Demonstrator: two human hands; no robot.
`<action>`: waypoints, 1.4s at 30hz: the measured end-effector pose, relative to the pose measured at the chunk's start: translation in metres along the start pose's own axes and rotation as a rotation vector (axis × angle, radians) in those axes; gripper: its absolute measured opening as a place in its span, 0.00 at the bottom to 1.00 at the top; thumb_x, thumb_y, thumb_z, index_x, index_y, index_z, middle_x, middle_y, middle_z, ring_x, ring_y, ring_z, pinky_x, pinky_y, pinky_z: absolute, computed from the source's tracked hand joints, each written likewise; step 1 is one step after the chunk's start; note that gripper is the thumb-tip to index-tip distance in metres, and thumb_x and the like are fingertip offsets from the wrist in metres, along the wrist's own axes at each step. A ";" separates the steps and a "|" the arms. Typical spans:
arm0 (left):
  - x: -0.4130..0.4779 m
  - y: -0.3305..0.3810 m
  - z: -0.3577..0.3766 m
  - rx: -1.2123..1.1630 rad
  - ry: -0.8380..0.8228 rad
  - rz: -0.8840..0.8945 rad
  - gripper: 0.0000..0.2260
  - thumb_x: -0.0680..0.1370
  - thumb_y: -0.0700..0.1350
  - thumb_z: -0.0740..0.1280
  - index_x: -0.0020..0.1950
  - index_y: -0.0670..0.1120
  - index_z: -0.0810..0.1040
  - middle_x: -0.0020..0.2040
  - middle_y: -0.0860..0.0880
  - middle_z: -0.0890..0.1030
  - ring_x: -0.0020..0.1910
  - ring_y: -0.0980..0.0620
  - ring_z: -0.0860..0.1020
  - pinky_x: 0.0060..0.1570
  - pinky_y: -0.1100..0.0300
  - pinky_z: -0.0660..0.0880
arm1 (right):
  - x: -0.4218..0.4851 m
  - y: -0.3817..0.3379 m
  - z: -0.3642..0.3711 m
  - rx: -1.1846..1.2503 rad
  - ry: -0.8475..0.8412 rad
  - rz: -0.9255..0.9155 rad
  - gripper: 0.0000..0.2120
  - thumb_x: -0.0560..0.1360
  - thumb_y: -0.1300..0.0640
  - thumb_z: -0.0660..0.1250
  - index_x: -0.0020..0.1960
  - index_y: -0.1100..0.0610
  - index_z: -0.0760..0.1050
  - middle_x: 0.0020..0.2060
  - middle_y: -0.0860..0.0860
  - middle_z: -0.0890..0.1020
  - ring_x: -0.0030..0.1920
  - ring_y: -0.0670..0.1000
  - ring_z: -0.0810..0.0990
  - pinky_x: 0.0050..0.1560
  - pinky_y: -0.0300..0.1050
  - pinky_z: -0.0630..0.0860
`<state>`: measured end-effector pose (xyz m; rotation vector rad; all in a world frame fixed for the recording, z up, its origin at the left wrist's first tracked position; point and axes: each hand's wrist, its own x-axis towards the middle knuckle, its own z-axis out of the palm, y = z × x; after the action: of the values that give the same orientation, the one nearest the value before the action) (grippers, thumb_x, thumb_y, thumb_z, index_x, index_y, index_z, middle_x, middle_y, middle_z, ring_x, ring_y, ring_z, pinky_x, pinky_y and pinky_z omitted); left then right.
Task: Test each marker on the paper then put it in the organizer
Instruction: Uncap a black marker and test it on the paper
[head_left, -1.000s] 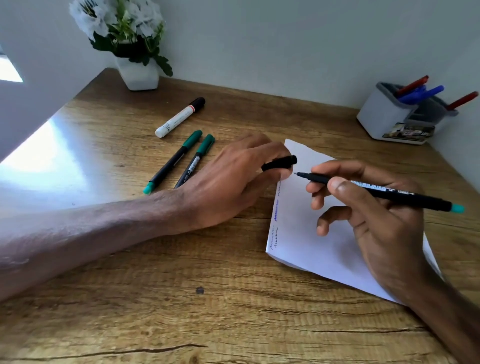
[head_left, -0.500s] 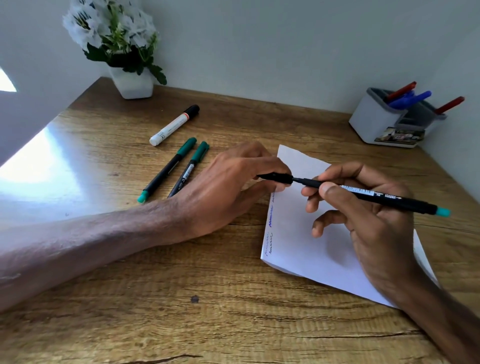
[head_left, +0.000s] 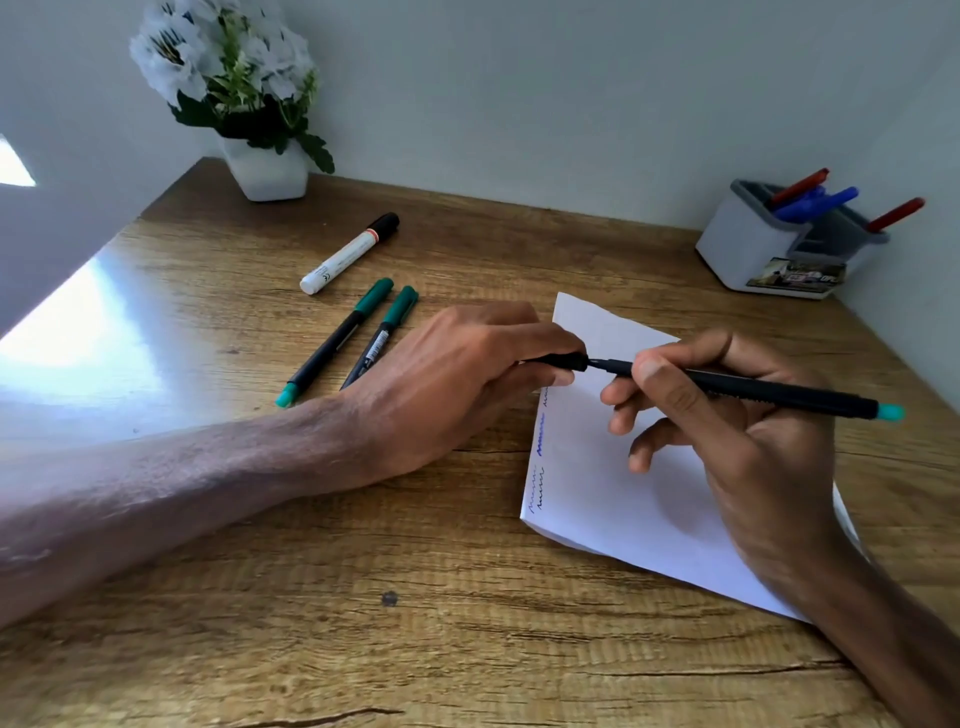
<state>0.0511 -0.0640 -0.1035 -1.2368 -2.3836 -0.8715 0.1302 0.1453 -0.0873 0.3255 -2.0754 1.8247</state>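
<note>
Spanning the gap between both hands, the slim black marker with a teal end (head_left: 753, 387) is pinched in the right hand (head_left: 737, 441); the left hand (head_left: 457, 384) grips its black cap (head_left: 558, 360) at the tip, above the white paper (head_left: 613, 499).

A home desk nook: a wooden desk (head_left: 218, 597) pushed into a plain white corner, a potted white flower (head_left: 234, 78) and a grey pen organizer (head_left: 753, 249) at the back.
</note>
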 end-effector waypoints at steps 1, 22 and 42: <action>0.000 0.000 0.000 -0.003 0.003 0.001 0.15 0.84 0.50 0.63 0.67 0.47 0.81 0.52 0.52 0.82 0.46 0.59 0.77 0.44 0.62 0.74 | 0.000 0.000 0.000 -0.009 0.003 -0.004 0.06 0.77 0.65 0.68 0.47 0.69 0.78 0.38 0.61 0.86 0.34 0.61 0.84 0.28 0.49 0.79; 0.001 0.015 0.000 -0.070 0.017 0.057 0.14 0.84 0.49 0.65 0.64 0.43 0.82 0.49 0.53 0.82 0.44 0.62 0.75 0.43 0.69 0.72 | 0.008 0.003 -0.001 -0.036 0.044 0.084 0.11 0.65 0.56 0.79 0.44 0.59 0.83 0.41 0.55 0.87 0.35 0.56 0.86 0.34 0.42 0.81; 0.005 0.016 -0.011 -0.079 0.028 -0.008 0.12 0.82 0.47 0.69 0.63 0.46 0.84 0.50 0.58 0.84 0.45 0.65 0.80 0.41 0.76 0.72 | 0.017 0.003 -0.007 0.040 -0.040 0.085 0.09 0.71 0.63 0.76 0.51 0.62 0.86 0.40 0.53 0.88 0.38 0.52 0.86 0.35 0.43 0.83</action>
<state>0.0616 -0.0605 -0.0867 -1.2371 -2.3545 -0.9880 0.1140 0.1535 -0.0819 0.2905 -2.1115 1.9261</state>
